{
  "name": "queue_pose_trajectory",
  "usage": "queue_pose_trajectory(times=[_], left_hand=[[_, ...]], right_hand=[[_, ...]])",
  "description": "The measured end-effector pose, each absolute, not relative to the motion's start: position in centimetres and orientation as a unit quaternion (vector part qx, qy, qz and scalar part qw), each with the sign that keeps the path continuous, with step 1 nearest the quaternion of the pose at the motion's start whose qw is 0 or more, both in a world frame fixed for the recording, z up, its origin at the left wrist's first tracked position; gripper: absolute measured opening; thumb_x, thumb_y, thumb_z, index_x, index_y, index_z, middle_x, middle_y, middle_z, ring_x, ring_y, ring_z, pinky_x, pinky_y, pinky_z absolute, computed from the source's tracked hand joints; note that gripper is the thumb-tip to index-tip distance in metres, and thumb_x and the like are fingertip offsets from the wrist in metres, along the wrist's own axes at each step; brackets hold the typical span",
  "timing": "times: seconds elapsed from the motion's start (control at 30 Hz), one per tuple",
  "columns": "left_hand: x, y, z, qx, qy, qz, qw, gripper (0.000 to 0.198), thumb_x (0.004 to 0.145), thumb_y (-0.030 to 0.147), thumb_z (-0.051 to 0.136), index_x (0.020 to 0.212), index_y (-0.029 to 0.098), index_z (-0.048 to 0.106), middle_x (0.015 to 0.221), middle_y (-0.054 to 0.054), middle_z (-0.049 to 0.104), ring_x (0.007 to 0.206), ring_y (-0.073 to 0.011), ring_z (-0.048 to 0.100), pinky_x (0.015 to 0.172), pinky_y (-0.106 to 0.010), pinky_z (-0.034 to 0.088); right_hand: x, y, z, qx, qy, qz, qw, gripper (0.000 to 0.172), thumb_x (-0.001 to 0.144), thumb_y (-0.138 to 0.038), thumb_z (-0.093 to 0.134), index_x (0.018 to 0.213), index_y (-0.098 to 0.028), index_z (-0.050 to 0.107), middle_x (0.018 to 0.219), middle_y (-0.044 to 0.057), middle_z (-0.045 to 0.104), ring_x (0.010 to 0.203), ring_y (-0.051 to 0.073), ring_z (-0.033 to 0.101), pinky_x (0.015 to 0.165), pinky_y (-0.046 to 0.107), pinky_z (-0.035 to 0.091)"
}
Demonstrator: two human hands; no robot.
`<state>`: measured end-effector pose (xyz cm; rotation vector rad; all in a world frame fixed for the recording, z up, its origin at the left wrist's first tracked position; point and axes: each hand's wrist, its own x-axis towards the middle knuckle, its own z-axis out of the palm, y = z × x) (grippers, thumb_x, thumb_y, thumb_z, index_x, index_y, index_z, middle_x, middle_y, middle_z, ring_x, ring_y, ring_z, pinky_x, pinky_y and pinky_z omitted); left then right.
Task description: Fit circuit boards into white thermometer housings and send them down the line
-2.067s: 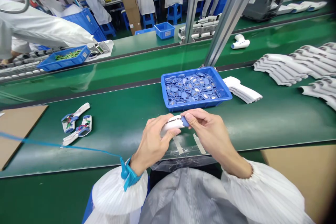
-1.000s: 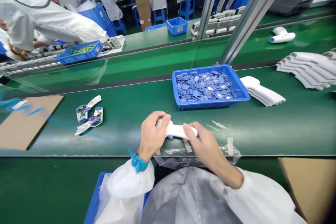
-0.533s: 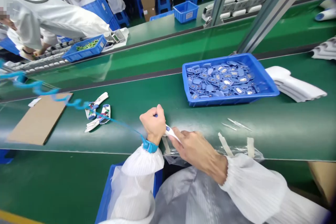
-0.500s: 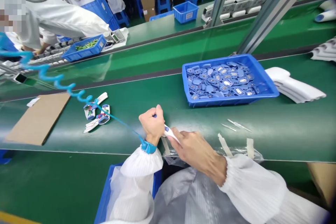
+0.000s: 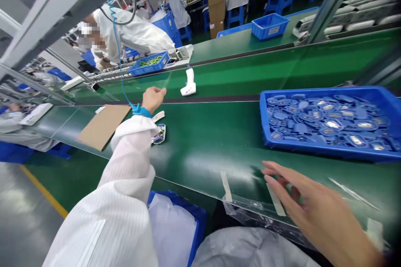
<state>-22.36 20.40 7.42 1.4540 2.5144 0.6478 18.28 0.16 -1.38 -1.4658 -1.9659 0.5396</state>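
- White infrared thermometer (image 5: 188, 83), blue-footed, stands upright on the farther counter (image 5: 250, 66), left of the blue tray (image 5: 326, 123).
- Left hand (image 5: 153, 99), well left of the tray: grip curled; cannot tell whether it holds anything.
- Right hand (image 5: 313, 208), just in front of the tray: grip spread, empty.

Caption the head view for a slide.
Left hand, blue wrist strap, raised; right hand spread near a blue tray of parts.

Blurred right hand (image 5: 316, 206), blue tray (image 5: 313, 90) cut off
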Motion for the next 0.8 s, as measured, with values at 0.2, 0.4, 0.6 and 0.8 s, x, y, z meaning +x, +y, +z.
queue_pose_trajectory(times=[0.2, 0.4, 0.6, 0.8], left_hand=[[-27.2, 7.5, 4.9, 0.526, 0.843, 0.06, 0.096, 0.023, 0.065, 0.022, 0.081, 0.081, 0.017, 0.065, 0.101, -0.01, 0.068, 0.103, -0.0307, 0.065, 0.097, -0.042, 0.048], [-21.9, 1.0, -0.9, 0.546, 0.828, 0.097, 0.086, 0.016, 0.083, 0.026, 0.064, 0.091, 0.012, 0.061, 0.119, -0.02, 0.053, 0.102, -0.0313, 0.063, 0.1, -0.048, 0.048], [-11.8, 1.8, -2.7, 0.601, 0.753, 0.227, 0.143, 0.02, 0.095, 0.026, 0.051, 0.1, 0.012, 0.063, 0.116, -0.017, 0.057, 0.108, -0.0268, 0.062, 0.098, -0.045, 0.052], [-9.1, 3.5, -0.8, 0.657, 0.637, 0.326, 0.24, 0.028, 0.092, 0.009, 0.044, 0.106, 0.018, 0.066, 0.119, -0.009, 0.067, 0.11, -0.0195, 0.066, 0.099, -0.037, 0.053]], right_hand=[[20.0, 0.3, -2.7, -0.56, -0.723, 0.286, 0.286, 0.046, 0.091, -0.064, 0.052, 0.102, -0.028, 0.079, 0.077, 0.004, 0.078, 0.036, 0.017, 0.052, 0.039, 0.034, 0.046], [10.8, 2.4, -2.0, -0.457, -0.641, 0.558, 0.261, 0.037, 0.092, -0.049, 0.059, 0.109, -0.022, 0.076, 0.101, 0.008, 0.079, 0.087, 0.024, 0.075, 0.075, 0.036, 0.061], [2.3, 5.4, -2.4, -0.461, -0.534, 0.679, 0.204, 0.041, 0.098, -0.049, 0.047, 0.099, -0.016, 0.072, 0.09, 0.008, 0.076, 0.073, 0.015, 0.072, 0.056, 0.023, 0.054], [2.3, 6.9, -2.8, -0.561, -0.502, 0.616, 0.233, 0.04, 0.098, -0.048, 0.046, 0.099, -0.015, 0.067, 0.083, 0.009, 0.074, 0.065, 0.015, 0.068, 0.051, 0.022, 0.046]])
